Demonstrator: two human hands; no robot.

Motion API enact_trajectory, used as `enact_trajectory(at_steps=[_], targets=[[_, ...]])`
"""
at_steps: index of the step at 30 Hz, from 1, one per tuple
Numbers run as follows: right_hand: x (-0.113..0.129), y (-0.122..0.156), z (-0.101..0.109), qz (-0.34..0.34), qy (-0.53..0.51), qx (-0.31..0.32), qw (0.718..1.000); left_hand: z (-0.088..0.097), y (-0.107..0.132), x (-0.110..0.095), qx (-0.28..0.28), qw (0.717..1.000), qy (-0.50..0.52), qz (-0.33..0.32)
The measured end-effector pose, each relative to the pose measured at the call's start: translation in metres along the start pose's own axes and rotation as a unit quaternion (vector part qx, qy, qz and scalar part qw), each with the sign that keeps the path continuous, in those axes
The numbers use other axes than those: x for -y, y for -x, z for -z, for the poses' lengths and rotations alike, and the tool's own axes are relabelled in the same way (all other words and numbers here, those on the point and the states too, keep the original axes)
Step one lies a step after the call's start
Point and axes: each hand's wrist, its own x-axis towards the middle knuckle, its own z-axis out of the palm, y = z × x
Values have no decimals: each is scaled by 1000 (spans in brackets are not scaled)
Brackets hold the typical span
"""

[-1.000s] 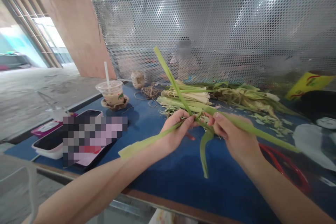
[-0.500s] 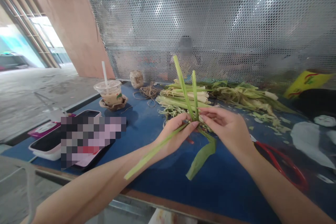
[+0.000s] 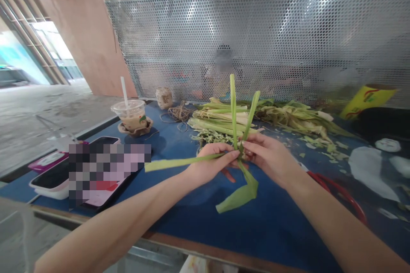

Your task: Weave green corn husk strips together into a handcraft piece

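Over a blue table, my left hand and my right hand meet fingertip to fingertip, both pinched on crossed green leaf strips. Two strips stand up from the pinch. One strip runs out to the left. A wider strip hangs down and bends toward the table. Where the strips cross is hidden by my fingers.
A pile of green and pale leaves lies behind my hands. At the left are an iced drink cup with straw, twine and a phone. Red-handled scissors lie right. A perforated metal screen walls the back.
The long strip that my right hand held out to the right has been folded upward beside the other upright one. The left strip has risen to nearly level.
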Motion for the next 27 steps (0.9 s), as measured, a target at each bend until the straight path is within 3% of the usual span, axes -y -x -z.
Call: enact_trajectory(at_steps=[6, 14, 18, 27], targets=[[0, -1, -2, 7, -62, -17, 998, 4, -1, 1, 28, 993, 111, 28], [0, 3, -10, 29, -100, -31, 994, 6, -3, 1, -4, 989, 148, 7], [-3, 4, -12, 34, -105, -35, 993, 9, -1, -3, 31, 974, 219, 41], [-9, 3, -7, 94, 88, -49, 990, 5, -3, 3, -35, 997, 70, -13]])
